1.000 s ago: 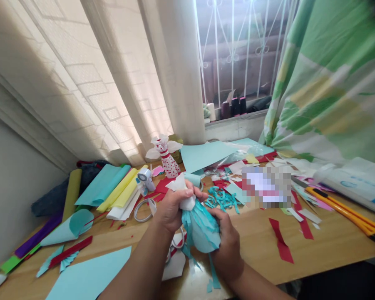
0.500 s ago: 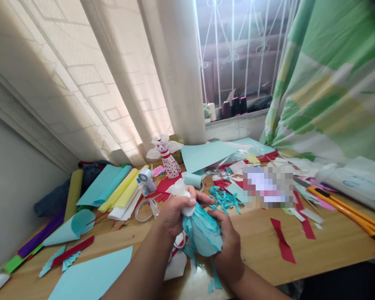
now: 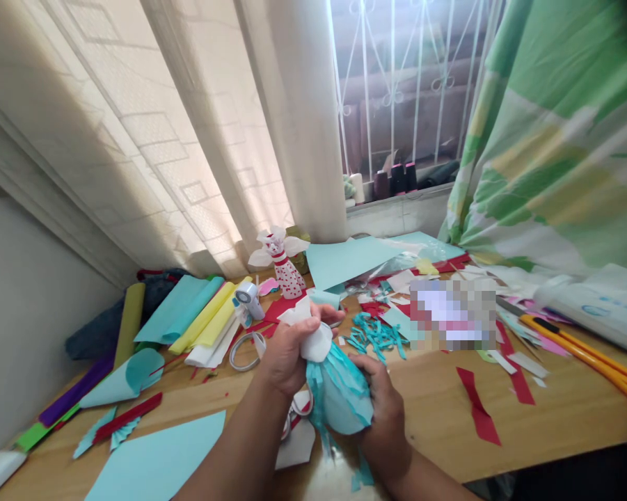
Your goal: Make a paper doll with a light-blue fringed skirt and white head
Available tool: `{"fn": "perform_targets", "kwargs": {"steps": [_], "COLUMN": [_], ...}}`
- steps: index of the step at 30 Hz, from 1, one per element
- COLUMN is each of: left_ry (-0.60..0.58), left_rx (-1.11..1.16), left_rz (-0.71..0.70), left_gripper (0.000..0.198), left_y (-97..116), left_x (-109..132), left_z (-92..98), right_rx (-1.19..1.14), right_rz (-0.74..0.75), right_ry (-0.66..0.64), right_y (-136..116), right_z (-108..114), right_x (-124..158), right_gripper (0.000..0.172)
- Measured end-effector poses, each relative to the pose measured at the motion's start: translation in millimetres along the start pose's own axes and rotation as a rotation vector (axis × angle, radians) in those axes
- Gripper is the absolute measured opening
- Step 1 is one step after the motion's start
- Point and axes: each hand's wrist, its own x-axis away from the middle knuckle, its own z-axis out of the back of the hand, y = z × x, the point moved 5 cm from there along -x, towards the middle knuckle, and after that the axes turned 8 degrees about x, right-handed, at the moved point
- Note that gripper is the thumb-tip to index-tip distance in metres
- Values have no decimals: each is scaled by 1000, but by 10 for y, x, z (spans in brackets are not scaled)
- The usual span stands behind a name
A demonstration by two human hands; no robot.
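My left hand (image 3: pixel 292 358) grips the white paper top of a turquoise paper cone (image 3: pixel 339 393), which is wrapped in fringed turquoise strips. My right hand (image 3: pixel 383 424) wraps around the cone's lower side, and loose fringe hangs below it. Behind my hands, a red-and-white paper figure (image 3: pixel 282 268) with white wings stands on the wooden table (image 3: pixel 433 410). A white tape dispenser (image 3: pixel 248 300) and a roll of white tape (image 3: pixel 243 351) lie near my left hand. Cut turquoise strips (image 3: pixel 376 335) lie beyond my right hand.
Sheets of turquoise card (image 3: pixel 156 456) and rolled coloured paper (image 3: pixel 180 309) cover the left of the table. Red scraps (image 3: pixel 477 407) and an orange cutter (image 3: pixel 579 355) lie to the right. A pixelated patch (image 3: pixel 451 313) hides part of the clutter. Curtains and a window grille stand behind.
The whole view has drifted slightly, so the table items sit a little further right. Both hands keep their hold on the paper cone.
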Motion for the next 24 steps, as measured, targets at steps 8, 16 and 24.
{"fn": "perform_targets", "kwargs": {"steps": [8,16,24], "left_ry": [-25,-113,13], "left_rx": [-12,9,16], "left_rz": [30,55,-1], "left_gripper": [6,29,20], "left_y": [-35,-63,-2], "left_x": [4,36,20], "left_z": [-49,-54,37], "right_rx": [-36,-117,-123], "right_rz": [-57,-113,-128], "right_ry": [-9,-9,-18], "right_y": [57,44,51], "right_z": [-17,-36,-49], "right_x": [3,4,27], "right_gripper": [49,48,45]}}
